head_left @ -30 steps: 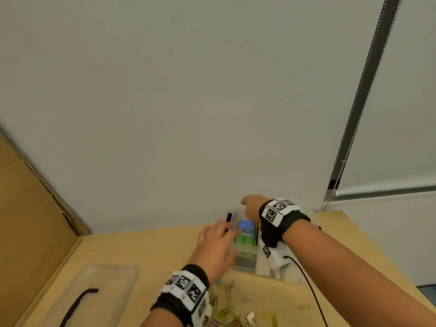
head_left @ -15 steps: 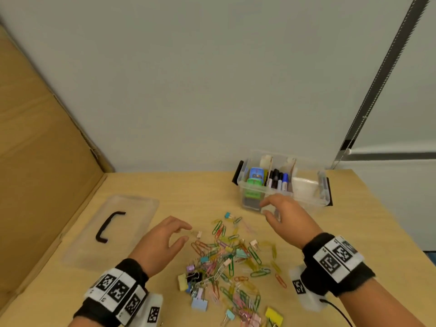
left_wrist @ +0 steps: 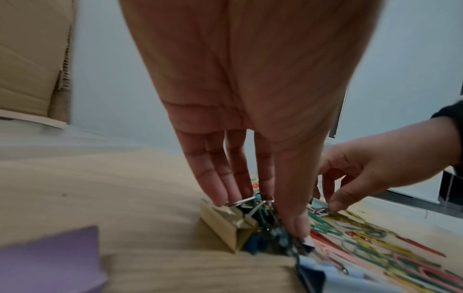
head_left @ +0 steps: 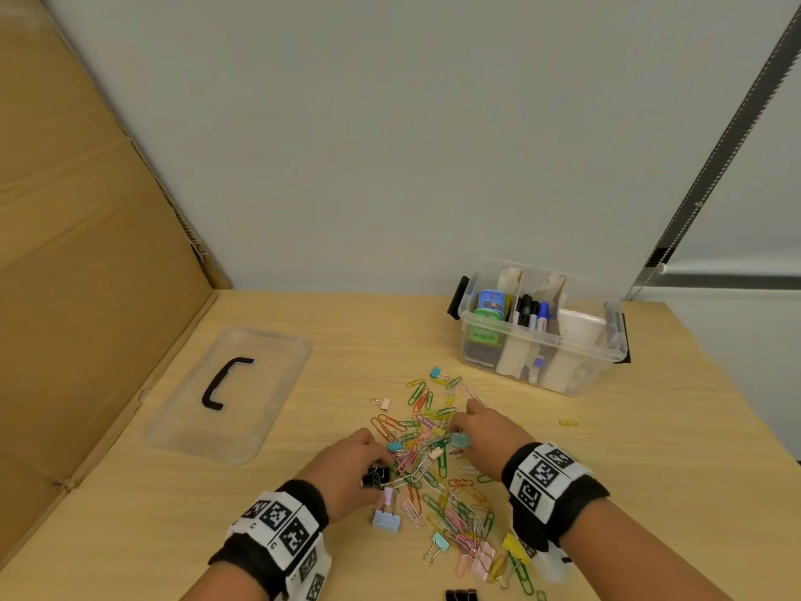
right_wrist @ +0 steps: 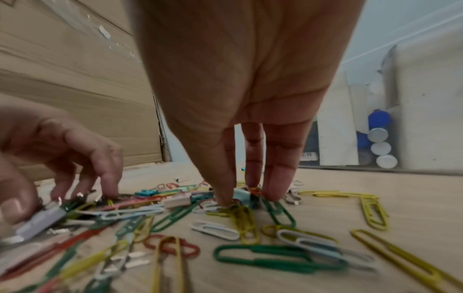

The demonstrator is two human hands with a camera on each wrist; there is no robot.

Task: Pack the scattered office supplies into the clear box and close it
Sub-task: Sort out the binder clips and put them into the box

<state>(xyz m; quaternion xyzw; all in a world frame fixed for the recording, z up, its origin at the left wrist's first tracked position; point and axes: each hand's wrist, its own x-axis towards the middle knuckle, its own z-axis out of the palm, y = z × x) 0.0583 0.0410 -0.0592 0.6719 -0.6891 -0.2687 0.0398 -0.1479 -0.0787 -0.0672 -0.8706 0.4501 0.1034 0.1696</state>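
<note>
Left hand (head_left: 346, 468), lower centre of the head view: fingers nearly straight and pointing down, tips bunched over a small heap of clips at the left edge of the pile. In the left wrist view the fingertips (left_wrist: 226, 195) rest on the wire arms of a tan binder clip (left_wrist: 225, 226) and the thumb presses into tangled paper clips; whether it pinches any one clip cannot be told, blur too strong.

Right hand (head_left: 487, 440), just right of it: thumb and fingers lowered together onto a pale blue binder clip (right_wrist: 241, 195) among the paper clips (head_left: 433, 466). Tips close around it, but a firm grip is not shown.

The paper clips are too many and too overlapped to count; colours are green, yellow, red, pink, white. One yellow clip (head_left: 568, 423) lies apart, right of the pile. Binder clips: at least eight visible in the head view; one black binder clip (head_left: 461, 595) is cut off by the bottom edge.

One clear box (head_left: 607, 362), centre right on the desk (head_left: 329, 323), open, holding markers (head_left: 535, 314), a green and blue item and white rolls; contents partly hidden by its walls. One clear lid (head_left: 268, 392) with black handle lies flat at centre left, well apart from the box. Cardboard sheet (head_left: 86, 253) fills the left side.
</note>
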